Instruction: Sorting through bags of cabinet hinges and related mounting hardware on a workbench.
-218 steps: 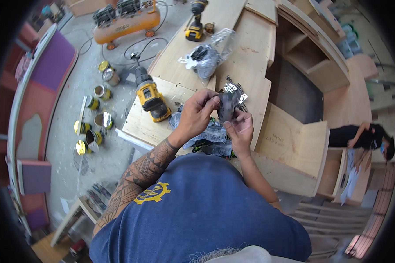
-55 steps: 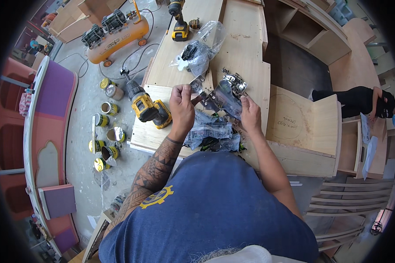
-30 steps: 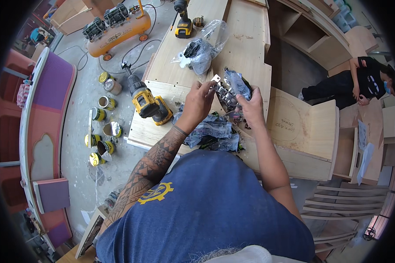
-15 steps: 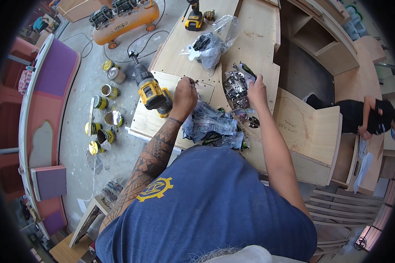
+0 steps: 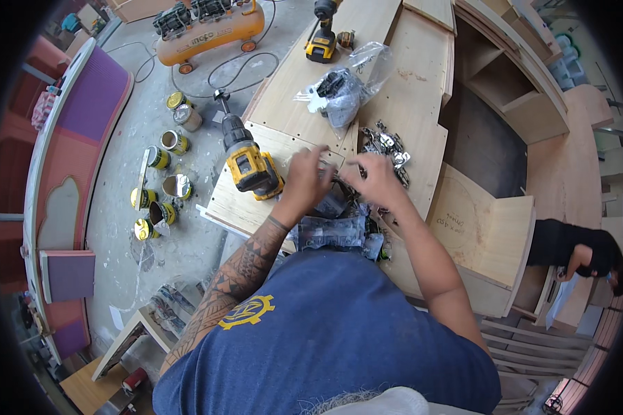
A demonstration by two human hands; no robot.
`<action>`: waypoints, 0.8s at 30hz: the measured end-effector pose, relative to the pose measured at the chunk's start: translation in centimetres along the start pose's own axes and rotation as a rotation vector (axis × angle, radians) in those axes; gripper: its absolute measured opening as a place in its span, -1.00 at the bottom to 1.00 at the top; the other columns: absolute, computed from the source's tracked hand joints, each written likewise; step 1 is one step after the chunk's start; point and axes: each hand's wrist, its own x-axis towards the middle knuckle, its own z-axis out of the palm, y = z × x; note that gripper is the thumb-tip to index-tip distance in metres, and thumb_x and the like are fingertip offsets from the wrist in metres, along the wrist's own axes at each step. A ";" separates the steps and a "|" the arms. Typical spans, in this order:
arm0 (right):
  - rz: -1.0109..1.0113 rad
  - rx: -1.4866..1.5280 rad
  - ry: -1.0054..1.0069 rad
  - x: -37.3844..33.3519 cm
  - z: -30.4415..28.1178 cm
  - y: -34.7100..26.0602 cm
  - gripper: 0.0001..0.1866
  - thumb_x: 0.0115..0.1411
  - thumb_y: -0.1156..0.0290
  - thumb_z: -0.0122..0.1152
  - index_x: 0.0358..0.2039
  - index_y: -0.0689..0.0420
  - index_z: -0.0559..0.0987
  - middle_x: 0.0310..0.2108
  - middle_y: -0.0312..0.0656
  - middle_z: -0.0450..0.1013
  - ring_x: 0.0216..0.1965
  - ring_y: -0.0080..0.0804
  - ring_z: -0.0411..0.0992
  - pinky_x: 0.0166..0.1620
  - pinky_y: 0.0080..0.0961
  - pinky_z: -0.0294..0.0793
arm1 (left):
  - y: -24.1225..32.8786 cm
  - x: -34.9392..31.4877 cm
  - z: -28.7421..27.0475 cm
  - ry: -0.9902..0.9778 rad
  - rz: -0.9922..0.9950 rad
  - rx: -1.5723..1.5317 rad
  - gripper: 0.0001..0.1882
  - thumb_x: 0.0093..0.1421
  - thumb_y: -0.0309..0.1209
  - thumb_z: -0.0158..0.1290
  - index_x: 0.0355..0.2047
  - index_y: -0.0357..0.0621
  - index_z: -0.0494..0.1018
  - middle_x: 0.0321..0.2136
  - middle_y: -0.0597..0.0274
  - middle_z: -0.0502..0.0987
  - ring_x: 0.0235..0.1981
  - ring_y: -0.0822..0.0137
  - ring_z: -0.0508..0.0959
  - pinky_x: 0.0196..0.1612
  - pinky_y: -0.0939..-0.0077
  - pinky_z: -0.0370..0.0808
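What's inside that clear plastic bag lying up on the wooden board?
The clear plastic bag holds dark hardware pieces and something pale; which parts exactly is too small to tell. More shiny metal fittings lie loose on the wooden board beside it.

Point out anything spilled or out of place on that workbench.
Metal hinges lie scattered loose on the plywood panel, just beyond the right hand, out of the plastic bags. The yellow drill lies on its side near the left hand.
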 end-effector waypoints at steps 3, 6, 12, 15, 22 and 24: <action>0.057 0.196 0.180 6.9 -1.4 1.0 -0.70 0.31 0.20 0.31 -0.15 0.18 0.69 -0.20 0.11 0.59 -0.10 0.08 0.56 0.00 -0.04 0.52 | -0.9 -2.0 0.4 -0.266 0.186 0.348 -0.61 0.24 -0.40 0.25 0.08 -0.10 0.54 -0.20 -0.02 0.54 -0.13 -0.05 0.52 0.01 0.05 0.45; -0.124 0.007 0.256 14.3 -0.9 2.8 -0.77 0.34 0.33 0.24 -0.12 0.19 0.69 -0.17 0.08 0.58 -0.03 0.07 0.55 0.06 -0.08 0.54 | -0.5 -3.2 0.9 -0.257 0.165 0.345 -0.60 0.18 -0.39 0.29 0.04 -0.03 0.55 -0.18 0.03 0.52 -0.07 -0.05 0.49 0.07 0.03 0.39; -0.022 -0.657 -0.127 23.0 0.7 5.8 -0.77 0.28 0.49 0.18 -0.10 0.21 0.71 0.01 0.08 0.61 0.05 0.03 0.58 0.13 -0.07 0.58 | 1.3 -4.2 -1.6 -0.243 0.113 0.101 -0.71 0.25 -0.42 0.25 -0.01 -0.10 0.57 -0.24 0.02 0.51 -0.14 -0.06 0.49 -0.01 0.08 0.42; 0.078 -0.806 -0.400 25.1 0.0 4.8 -0.75 0.20 0.51 0.23 -0.14 0.18 0.75 0.05 0.09 0.61 0.11 0.04 0.56 0.08 -0.05 0.62 | 1.1 -4.9 -3.1 -0.229 0.107 0.053 -0.73 0.28 -0.43 0.24 -0.02 -0.13 0.58 -0.32 -0.01 0.48 -0.21 -0.07 0.49 -0.09 0.10 0.45; -0.209 -0.634 -0.159 23.1 -2.9 3.4 -0.86 0.18 0.49 0.30 -0.25 0.19 0.71 -0.12 0.04 0.64 -0.02 0.07 0.57 0.02 0.00 0.56 | 0.9 -5.8 -3.2 -0.300 0.065 -0.009 -0.65 0.33 -0.39 0.20 0.09 -0.20 0.50 -0.31 -0.03 0.52 -0.20 -0.02 0.53 -0.11 0.14 0.47; -0.356 -0.513 0.046 21.0 -3.6 3.9 -0.86 0.20 0.49 0.29 -0.23 0.21 0.67 -0.16 0.03 0.64 -0.10 0.09 0.58 0.02 -0.01 0.53 | 2.8 -5.1 -4.1 -0.301 -0.030 -0.086 -0.62 0.35 -0.39 0.17 0.12 -0.23 0.45 -0.32 -0.04 0.50 -0.22 0.00 0.53 -0.11 0.14 0.47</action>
